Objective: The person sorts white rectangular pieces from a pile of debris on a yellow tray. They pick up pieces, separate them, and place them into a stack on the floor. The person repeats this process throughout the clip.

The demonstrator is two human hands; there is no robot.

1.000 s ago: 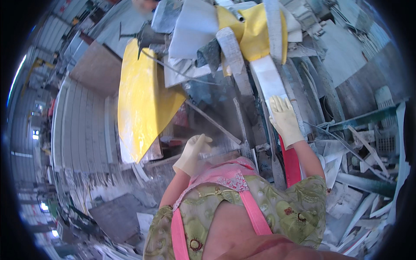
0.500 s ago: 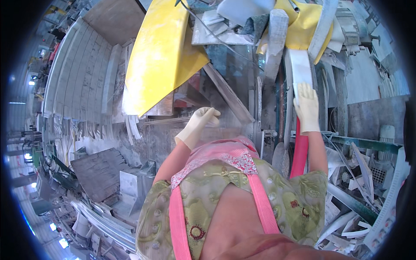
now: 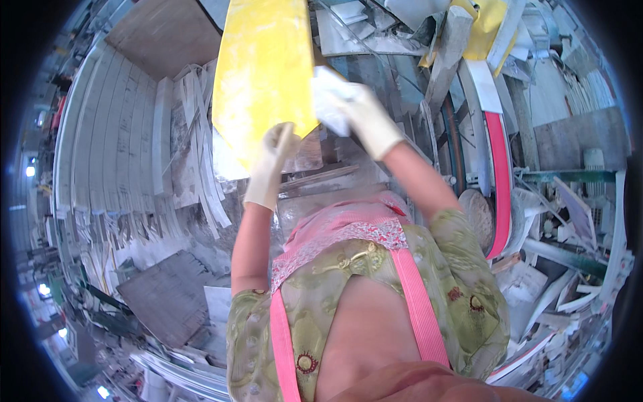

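Note:
Both of my hands wear pale cream gloves. My left hand [image 3: 276, 149] is raised at the lower edge of a yellow sheet [image 3: 264, 74], its fingers curled closed; whether it grips the sheet or something small is hidden. My right hand [image 3: 365, 114] reaches across to the sheet's right edge, smeared by motion. At its fingers is a whitish piece [image 3: 330, 104], which it seems to hold; the blur hides its exact kind. The yellow sheet hangs down from the top, dusted with white powder.
To the right runs a narrow belt with a red stretch [image 3: 499, 181] and a white stretch [image 3: 481, 87], beside a wooden post [image 3: 450, 50]. Stacked long grey boards [image 3: 110, 127] stand at left. Loose strips [image 3: 201, 147] hang beside them. A dark board [image 3: 167, 295] leans lower left.
My right hand has left the belt at right and swung left to the yellow sheet. My left hand has moved up and left to the sheet's lower edge. The view has shifted somewhat.

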